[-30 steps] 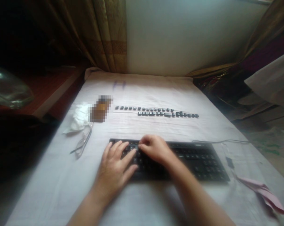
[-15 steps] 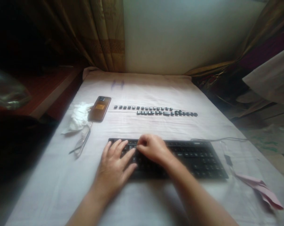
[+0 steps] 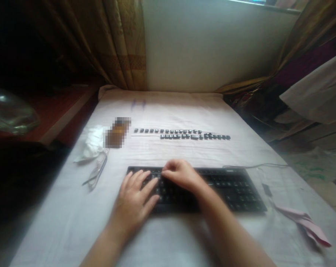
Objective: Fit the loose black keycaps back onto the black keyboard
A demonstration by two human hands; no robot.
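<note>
A black keyboard lies across the white-covered table. My left hand rests flat on its left end, fingers stretched out over the keys. My right hand sits just right of it with fingers curled and pinched on the upper key rows; what they pinch is too small to make out. Two rows of loose black keycaps are lined up on the cloth beyond the keyboard.
A phone, crumpled white tissue and a pair of glasses lie at the left. The keyboard's cable runs right. A pink cloth lies at the right edge. Curtains and a wall stand behind.
Both hands stay on the keyboard's left part; the view has shifted slightly, and the right hand's pinch has barely moved.
</note>
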